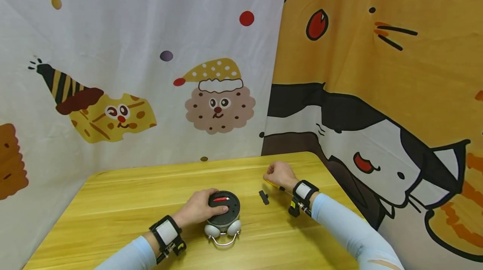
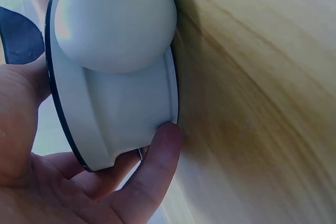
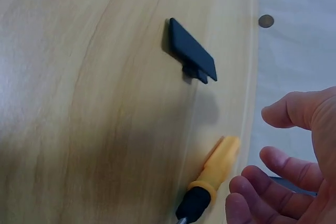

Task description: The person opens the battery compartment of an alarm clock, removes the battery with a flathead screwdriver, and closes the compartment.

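A white twin-bell alarm clock (image 1: 232,213) lies with its black back turned up, its bells and wire handle toward the person. In the back's slot shows a red battery (image 1: 221,199). My left hand (image 1: 198,209) grips the clock from the left, thumb across the back; the left wrist view shows fingers round its white side (image 2: 128,103). To the right lies a small black battery cover (image 1: 263,197). My right hand (image 1: 281,174), fingers loosely bent and holding nothing, is over a screwdriver (image 3: 218,166) with a yellow and black handle.
The wooden table (image 1: 143,182) has a white printed curtain (image 1: 132,31) behind it and an orange cat-patterned curtain (image 1: 358,60) along its right side. Both wrists wear strapped cameras.
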A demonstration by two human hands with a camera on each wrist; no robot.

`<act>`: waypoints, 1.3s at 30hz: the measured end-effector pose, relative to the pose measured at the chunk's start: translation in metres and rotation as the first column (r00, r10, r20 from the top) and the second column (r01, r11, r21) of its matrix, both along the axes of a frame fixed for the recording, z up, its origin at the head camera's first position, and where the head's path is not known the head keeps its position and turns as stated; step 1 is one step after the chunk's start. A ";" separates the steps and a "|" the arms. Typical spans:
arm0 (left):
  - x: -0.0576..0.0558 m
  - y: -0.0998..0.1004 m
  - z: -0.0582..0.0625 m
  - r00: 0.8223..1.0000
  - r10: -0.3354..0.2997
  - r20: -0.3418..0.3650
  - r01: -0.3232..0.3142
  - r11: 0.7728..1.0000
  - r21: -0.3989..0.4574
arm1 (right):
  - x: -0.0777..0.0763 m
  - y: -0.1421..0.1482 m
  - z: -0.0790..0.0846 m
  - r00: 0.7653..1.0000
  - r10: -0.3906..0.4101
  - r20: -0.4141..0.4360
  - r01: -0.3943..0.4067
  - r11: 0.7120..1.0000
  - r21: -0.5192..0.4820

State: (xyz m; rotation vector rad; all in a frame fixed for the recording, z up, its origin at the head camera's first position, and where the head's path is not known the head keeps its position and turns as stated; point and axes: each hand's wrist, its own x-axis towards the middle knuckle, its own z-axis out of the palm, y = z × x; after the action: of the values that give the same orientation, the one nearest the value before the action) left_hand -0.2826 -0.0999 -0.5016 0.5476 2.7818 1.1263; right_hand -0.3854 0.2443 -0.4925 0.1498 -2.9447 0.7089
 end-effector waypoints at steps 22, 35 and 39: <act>0.001 -0.001 -0.001 1.000 0.004 0.005 -0.004 1.000 0.003 | -0.007 -0.001 -0.017 0.999 0.005 0.044 -0.012 0.986 0.164; -0.001 -0.001 -0.001 1.000 -0.003 0.005 0.003 1.000 0.007 | -0.007 -0.003 -0.015 0.998 0.034 0.048 -0.042 0.982 0.185; -0.001 -0.001 -0.002 1.000 0.000 0.003 0.000 1.000 0.003 | -0.006 -0.003 -0.015 0.998 0.047 0.043 -0.055 0.979 0.198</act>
State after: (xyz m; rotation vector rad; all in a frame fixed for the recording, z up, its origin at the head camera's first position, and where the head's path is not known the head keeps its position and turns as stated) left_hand -0.2841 -0.1008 -0.5033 0.5459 2.7782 1.1310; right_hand -0.3909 0.2414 -0.5079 0.2311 -3.0542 0.4250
